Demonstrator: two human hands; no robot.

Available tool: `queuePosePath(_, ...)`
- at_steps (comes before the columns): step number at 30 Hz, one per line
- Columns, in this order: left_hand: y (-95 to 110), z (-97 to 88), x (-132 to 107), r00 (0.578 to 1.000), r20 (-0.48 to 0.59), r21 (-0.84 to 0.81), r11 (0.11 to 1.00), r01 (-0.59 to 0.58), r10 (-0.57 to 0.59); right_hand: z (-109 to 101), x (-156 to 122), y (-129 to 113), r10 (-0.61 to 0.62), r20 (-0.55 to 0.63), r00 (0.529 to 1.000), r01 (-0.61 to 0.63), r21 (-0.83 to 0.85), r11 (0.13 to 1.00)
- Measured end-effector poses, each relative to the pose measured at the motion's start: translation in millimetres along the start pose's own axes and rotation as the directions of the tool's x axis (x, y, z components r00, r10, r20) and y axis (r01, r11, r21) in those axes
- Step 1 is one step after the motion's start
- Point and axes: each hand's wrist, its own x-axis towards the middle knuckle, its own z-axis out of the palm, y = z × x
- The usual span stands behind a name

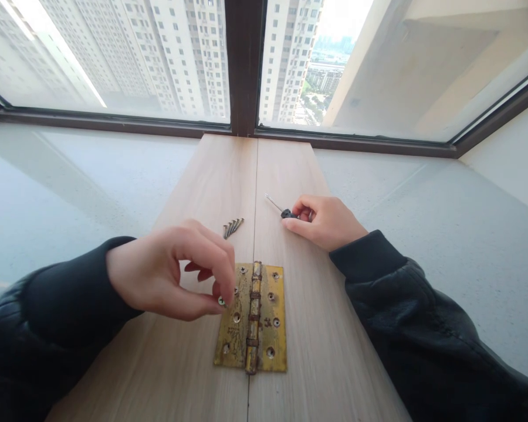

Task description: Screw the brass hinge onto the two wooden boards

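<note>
A worn brass hinge [270, 337] lies flat across the seam between two wooden boards [317, 351]. My left hand [180, 269] is over the hinge's left leaf, thumb and finger pinched on a screw [222, 300] whose cross-slot head shows. Screw heads sit in at least one upper hole of that leaf; lower holes look open. Further up the boards, my right hand [323, 220] is closed around the dark handle of a screwdriver [286, 213]. Its shaft points up and to the left, apart from the hinge. Between the hands lies a small row of loose screws [233, 227].
The boards rest on a pale speckled sill [127, 170]. Behind them stands a window with a dark brown frame [244, 70]; tall buildings show outside. A white wall [510, 152] rises at the right.
</note>
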Motion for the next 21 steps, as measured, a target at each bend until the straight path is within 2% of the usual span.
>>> queuePosePath(7, -1.2, 7.8, 4.9, 0.997, 0.033, 0.069, 0.995, -0.067, 0.064, 1.3, -0.9, -1.1, -0.003, -0.009, 1.0, 0.003, 0.003, 1.0)
queuePosePath(14, -5.7, 10.3, 3.0, 0.998, 0.032, 0.139, 0.989, -0.051, 0.047, 1.2, 0.2, -0.2, -0.007, -0.02, 1.0, 0.007, 0.003, 1.0)
queuePosePath(21, -8.1, 10.1, 2.9, 0.997, 0.069, 0.105, 0.994, -0.043, 0.036, 0.5, -0.4, -1.8, -0.004, -0.023, 1.0, 0.004, 0.005, 1.0)
